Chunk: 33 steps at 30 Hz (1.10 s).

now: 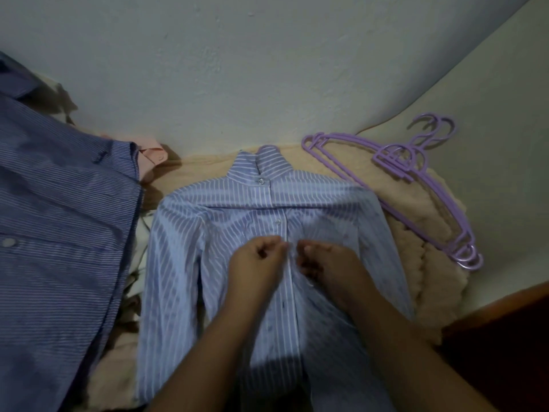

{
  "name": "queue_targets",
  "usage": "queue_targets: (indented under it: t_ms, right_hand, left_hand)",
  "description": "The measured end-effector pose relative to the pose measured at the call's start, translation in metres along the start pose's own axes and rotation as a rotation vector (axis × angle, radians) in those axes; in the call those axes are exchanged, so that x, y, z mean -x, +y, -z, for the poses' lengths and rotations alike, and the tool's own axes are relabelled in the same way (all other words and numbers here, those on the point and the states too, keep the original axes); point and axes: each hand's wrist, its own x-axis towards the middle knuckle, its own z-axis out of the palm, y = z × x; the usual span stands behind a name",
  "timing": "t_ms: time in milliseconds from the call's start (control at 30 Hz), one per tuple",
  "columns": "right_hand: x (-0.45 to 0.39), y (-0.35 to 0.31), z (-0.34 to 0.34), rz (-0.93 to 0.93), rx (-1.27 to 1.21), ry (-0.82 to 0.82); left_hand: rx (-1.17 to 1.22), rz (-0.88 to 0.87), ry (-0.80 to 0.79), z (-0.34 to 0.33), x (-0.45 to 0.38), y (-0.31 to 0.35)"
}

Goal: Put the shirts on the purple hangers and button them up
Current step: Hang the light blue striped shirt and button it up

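- Shirts lie side by side in the head view: a light blue striped shirt [237,233] lies flat, front up, in the middle, on a fuzzy beige blanket [421,233] beside a pale wall [237,69].
- Its collar [264,165] stands up toward the wall and is closed by the top button [261,182]; a second button [278,222] lower on the front strip also looks done up.
- The left hand [255,263] sits on the front strip just below that second button, its grip curled with fingertips pinching the shirt's left edge of the opening.
- The right hand [323,263] sits just beside it across the strip, its grip likewise curled and pinching the opposite edge; the fingertips of the two hands nearly meet.
- Whether a button lies between the fingers cannot be told.
- Both forearms cover the lower part of the shirt.
- A darker blue striped shirt [59,233] lies to the left, with a piece of pink cloth [153,157] showing at its upper right corner.
- A stack of purple hangers [398,171] lies on the blanket to the right, well apart from the hands, hooks pointing toward the wall.
- A dark brown wooden edge [505,337] shows at the lower right.
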Motion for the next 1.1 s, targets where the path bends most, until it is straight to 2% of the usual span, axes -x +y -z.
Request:
queue_targets:
  t_ms: [100, 267, 367, 467, 600, 700, 800, 900, 1000, 1100]
  right_hand:
    - [0.017, 0.027, 0.002, 0.004, 0.154, 0.022]
    - [0.019, 0.03, 0.002, 0.104, 0.291, 0.037]
    - [0.017, 0.026, -0.006, 0.103, 0.324, 0.026]
    - [0.015, 0.022, -0.012, 0.073, 0.36, 0.024]
    - [0.008, 0.017, -0.019, 0.082, 0.53, 0.057]
    - [0.002, 0.009, -0.023, -0.001, 0.6, 0.053]
    - [0.001, 0.001, -0.022, -0.005, 0.671, 0.001]
    - [0.008, -0.003, -0.023, -0.021, 0.556, -0.016]
    - [0.013, -0.002, -0.025, -0.072, 0.376, 0.037]
    - [0.015, 0.001, -0.025, -0.066, 0.337, 0.02]
  left_hand:
    - [-0.095, 0.082, -0.05, -0.013, 0.022, -0.021]
    - [-0.103, 0.081, 0.016, -0.006, 0.034, -0.026]
    - [-0.024, 0.104, 0.07, 0.0, 0.033, -0.029]
    - [0.094, 0.136, 0.025, 0.004, 0.034, -0.031]
    - [0.211, 0.157, 0.027, 0.004, 0.031, -0.031]
    - [0.302, 0.192, 0.03, 0.005, 0.026, -0.032]
    - [0.37, 0.204, 0.02, 0.005, 0.023, -0.032]
    - [0.395, 0.212, 0.005, 0.004, 0.021, -0.034]
    - [0.429, 0.226, -0.015, 0.004, 0.02, -0.04]
    - [0.44, 0.217, -0.06, 0.005, 0.02, -0.04]
